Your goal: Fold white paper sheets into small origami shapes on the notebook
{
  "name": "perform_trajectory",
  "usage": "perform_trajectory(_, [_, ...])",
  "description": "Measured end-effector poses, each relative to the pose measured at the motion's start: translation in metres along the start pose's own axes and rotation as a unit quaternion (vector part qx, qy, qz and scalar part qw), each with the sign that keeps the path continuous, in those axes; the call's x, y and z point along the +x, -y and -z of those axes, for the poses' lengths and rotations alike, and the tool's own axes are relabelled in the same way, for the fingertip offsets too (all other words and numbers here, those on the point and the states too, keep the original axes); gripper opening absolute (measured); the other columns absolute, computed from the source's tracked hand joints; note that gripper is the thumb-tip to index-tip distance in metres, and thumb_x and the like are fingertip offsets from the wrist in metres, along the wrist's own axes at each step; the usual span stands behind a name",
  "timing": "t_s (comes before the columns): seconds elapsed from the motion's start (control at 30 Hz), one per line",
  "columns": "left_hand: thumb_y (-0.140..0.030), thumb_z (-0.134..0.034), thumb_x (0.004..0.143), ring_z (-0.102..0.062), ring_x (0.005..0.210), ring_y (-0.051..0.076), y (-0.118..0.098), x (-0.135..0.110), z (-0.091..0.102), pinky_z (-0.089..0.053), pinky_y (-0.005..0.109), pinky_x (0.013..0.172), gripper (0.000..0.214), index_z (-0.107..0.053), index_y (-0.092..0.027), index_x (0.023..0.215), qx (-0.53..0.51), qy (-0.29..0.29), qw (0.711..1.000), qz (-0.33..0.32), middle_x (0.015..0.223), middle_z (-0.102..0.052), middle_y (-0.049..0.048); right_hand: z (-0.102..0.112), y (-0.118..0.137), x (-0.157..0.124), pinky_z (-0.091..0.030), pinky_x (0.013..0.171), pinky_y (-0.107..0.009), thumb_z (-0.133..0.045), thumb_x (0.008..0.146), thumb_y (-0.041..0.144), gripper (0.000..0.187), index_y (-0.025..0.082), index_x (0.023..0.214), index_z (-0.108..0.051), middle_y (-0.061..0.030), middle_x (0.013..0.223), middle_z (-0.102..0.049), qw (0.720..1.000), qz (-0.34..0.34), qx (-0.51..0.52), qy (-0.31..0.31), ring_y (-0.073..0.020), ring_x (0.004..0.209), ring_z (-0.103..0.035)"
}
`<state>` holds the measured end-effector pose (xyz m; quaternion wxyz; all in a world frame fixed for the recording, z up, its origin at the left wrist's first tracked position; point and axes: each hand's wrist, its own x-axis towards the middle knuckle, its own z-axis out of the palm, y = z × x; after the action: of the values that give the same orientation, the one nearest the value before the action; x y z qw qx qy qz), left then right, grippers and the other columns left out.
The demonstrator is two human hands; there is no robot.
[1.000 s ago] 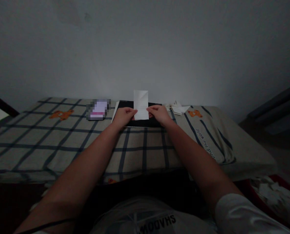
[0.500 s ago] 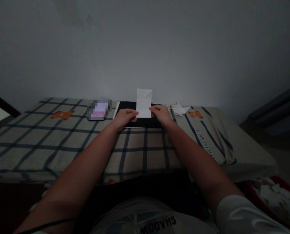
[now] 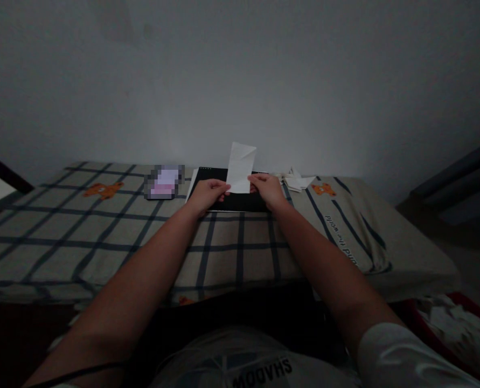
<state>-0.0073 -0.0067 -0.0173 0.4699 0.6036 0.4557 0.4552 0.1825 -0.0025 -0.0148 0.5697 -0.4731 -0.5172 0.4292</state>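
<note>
A white sheet of paper (image 3: 241, 167), with a crease near its top, stands up between my hands and leans a little to the right. My left hand (image 3: 208, 196) pinches its lower left corner, thumb on the near side. At the lower right edge my right hand (image 3: 267, 189) grips it between thumb and fingers. Beneath the hands lies a flat black board or folder (image 3: 240, 205), partly hidden by them, with white edges showing at its left side.
Folded white paper pieces (image 3: 297, 180) lie right of the black board. A blurred-out phone-like thing (image 3: 165, 183) rests to the left. A checked cloth (image 3: 114, 226) covers the table against a grey wall (image 3: 240, 81). Low on the right, a red container (image 3: 415, 328) holds white paper pieces.
The paper's top has tilted to the right and slightly up. My right hand has shifted very slightly with it; both hands keep their hold.
</note>
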Motion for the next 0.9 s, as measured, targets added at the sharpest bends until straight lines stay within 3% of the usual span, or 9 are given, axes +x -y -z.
perform_trajectory(0.1, [-0.034,-0.065,0.071,-0.052,0.053,0.009,0.002,0.002,0.001,-0.045,0.022,0.054,0.021,-0.065,-0.015,0.079,0.005,-0.019,0.999,-0.026,0.069,-0.062,0.0014,0.000,0.000,-0.001,-0.048,0.060,-0.027,-0.063,0.075,0.026,0.011,0.015,0.075,-0.064,-0.0022,0.065,-0.064,0.999,-0.020,0.012,0.028,-0.0093,0.055,-0.057])
perform_trajectory(0.2, [-0.036,-0.058,0.077,-0.051,0.051,0.011,-0.001,0.001,0.003,-0.042,0.022,0.050,0.022,-0.065,-0.015,0.079,0.065,-0.075,0.993,-0.064,0.064,-0.059,0.0004,0.001,0.000,-0.002,-0.046,0.055,-0.026,-0.063,0.075,0.028,0.013,0.014,0.073,-0.063,-0.0044,0.067,-0.064,0.997,-0.030,-0.005,0.065,-0.0104,0.054,-0.057])
perform_trajectory(0.3, [-0.037,-0.054,0.080,-0.054,0.054,0.013,-0.006,-0.001,0.008,-0.040,0.023,0.052,0.025,-0.066,-0.014,0.080,0.149,-0.143,0.975,-0.088,0.059,-0.059,0.0009,0.004,0.002,-0.003,-0.042,0.050,-0.025,-0.061,0.076,0.034,0.019,0.015,0.072,-0.063,-0.0028,0.060,-0.061,0.995,0.008,-0.102,0.021,-0.0120,0.051,-0.055])
perform_trajectory(0.37, [-0.036,-0.054,0.080,-0.057,0.060,0.014,-0.008,-0.001,0.010,-0.041,0.023,0.056,0.026,-0.067,-0.014,0.083,0.183,-0.157,0.965,-0.103,0.065,-0.063,0.0027,0.007,0.004,-0.004,-0.043,0.055,-0.027,-0.058,0.078,0.039,0.023,0.017,0.076,-0.064,-0.0022,0.060,-0.060,0.980,0.078,-0.177,-0.040,-0.0136,0.055,-0.055])
perform_trajectory(0.47, [-0.037,-0.054,0.080,-0.059,0.067,0.015,-0.005,-0.001,0.009,-0.040,0.023,0.060,0.027,-0.068,-0.015,0.085,0.228,-0.142,0.954,-0.133,0.072,-0.066,0.0041,0.011,0.010,-0.009,-0.043,0.070,-0.030,-0.052,0.083,0.040,0.026,0.018,0.083,-0.066,-0.0052,0.075,-0.063,0.940,0.206,-0.256,-0.090,-0.0165,0.070,-0.056])
perform_trajectory(0.6, [-0.036,-0.052,0.081,-0.057,0.065,0.015,0.000,-0.003,0.004,-0.037,0.024,0.059,0.026,-0.069,-0.017,0.083,0.296,-0.101,0.933,-0.177,0.072,-0.066,0.0032,0.009,0.019,-0.017,-0.038,0.083,-0.034,-0.044,0.089,0.035,0.028,0.018,0.093,-0.066,-0.0088,0.087,-0.062,0.866,0.316,-0.386,-0.039,-0.0205,0.086,-0.052])
perform_trajectory(0.77, [-0.031,-0.049,0.081,-0.053,0.061,0.014,-0.004,-0.011,0.000,-0.036,0.024,0.057,0.023,-0.067,-0.016,0.080,0.327,-0.007,0.912,-0.246,0.069,-0.061,0.0018,-0.001,0.023,-0.024,-0.031,0.086,-0.039,-0.048,0.088,0.036,0.027,0.022,0.103,-0.065,-0.0093,0.103,-0.058,0.781,0.360,-0.509,0.014,-0.0248,0.100,-0.045])
perform_trajectory(0.9, [-0.029,-0.049,0.080,-0.054,0.069,0.016,-0.008,-0.012,0.001,-0.039,0.027,0.063,0.021,-0.065,-0.015,0.078,0.361,-0.014,0.883,-0.298,0.073,-0.061,0.0032,-0.007,0.023,-0.026,-0.026,0.087,-0.041,-0.048,0.088,0.033,0.022,0.023,0.093,-0.067,-0.0074,0.107,-0.057,0.752,0.364,-0.547,0.039,-0.0251,0.104,-0.043])
